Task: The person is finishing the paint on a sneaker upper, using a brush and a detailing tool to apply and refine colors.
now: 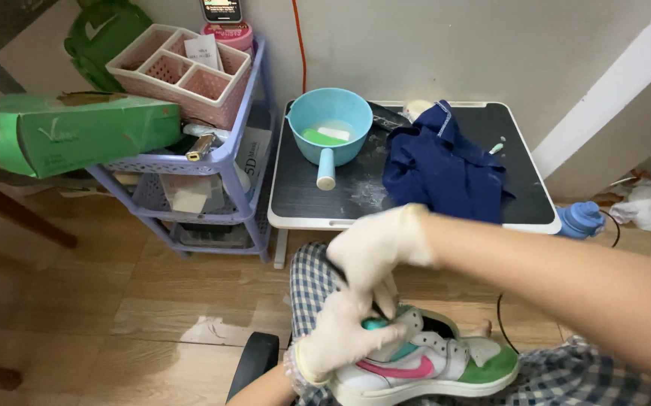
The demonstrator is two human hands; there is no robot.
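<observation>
A white sneaker (445, 361) with a pink side mark, teal trim and a green toe lies on my lap, over checked trousers. Both hands wear white gloves. My left hand (340, 338) wraps around the shoe's heel end and holds it. My right hand (374, 248) is just above it, pinching a thin dark tool (379, 308) whose tip points down at a teal spot by the heel. The tool's tip is partly hidden between the two hands.
A low black-topped table (303, 195) ahead carries a blue handled scoop bowl (329, 113) and a crumpled navy cloth (438, 165). To the left, a purple shelf cart (224, 162) holds a pink basket (182, 71) and a green box (62, 131). A blue bottle (581, 219) lies at the right.
</observation>
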